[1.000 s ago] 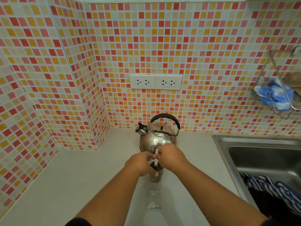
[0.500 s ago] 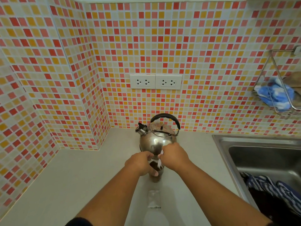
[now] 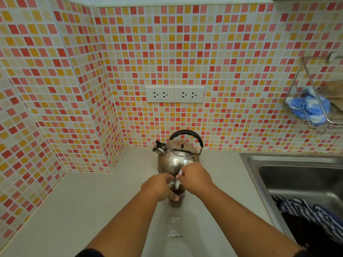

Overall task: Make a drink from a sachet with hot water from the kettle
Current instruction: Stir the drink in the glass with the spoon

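Note:
A clear glass (image 3: 176, 198) with dark brown drink stands on the pale counter (image 3: 92, 201), just in front of the steel kettle (image 3: 177, 156) with its black handle. My left hand (image 3: 157, 186) wraps around the glass from the left. My right hand (image 3: 194, 178) pinches a thin white stirrer (image 3: 178, 183) whose lower end dips into the drink. An empty clear sachet (image 3: 174, 227) lies flat on the counter nearer to me, below the glass.
A steel sink (image 3: 297, 175) sits at the right with striped dark cloth (image 3: 306, 214) in it. A wire rack (image 3: 315, 101) holding a blue cloth hangs on the tiled wall. Two white sockets (image 3: 174, 94) are above the kettle.
My right hand has moved the white stirrer around inside the glass, lowering then lifting slightly. My left hand stays on the glass. The kettle and sachet have not moved.

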